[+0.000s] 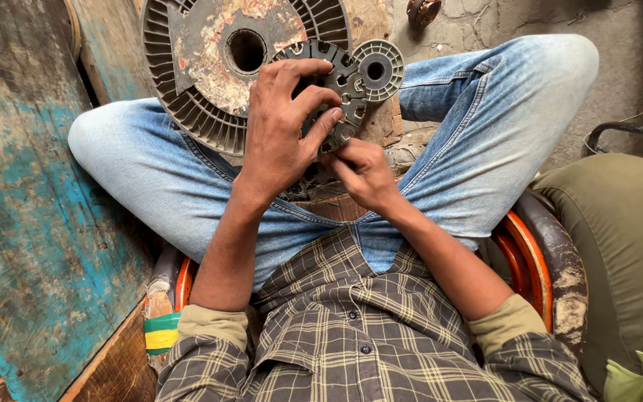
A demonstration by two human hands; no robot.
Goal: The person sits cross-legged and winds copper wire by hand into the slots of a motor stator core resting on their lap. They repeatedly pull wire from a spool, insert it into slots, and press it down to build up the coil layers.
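Both hands [280,134] [362,171] gripping slotted metal core [340,82]

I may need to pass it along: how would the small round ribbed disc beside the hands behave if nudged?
The small ribbed disc looks like rigid moulded plastic, so probably stiff and light. It seems to rest against the toothed ring that the left hand holds, so a nudge might tip it off. Being round, it could roll away on edge.

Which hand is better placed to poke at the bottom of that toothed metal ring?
The right hand, probably. Its fingertips already pinch the lower edge of the toothed ring, while the left hand is spread over the ring's face, holding it steady.
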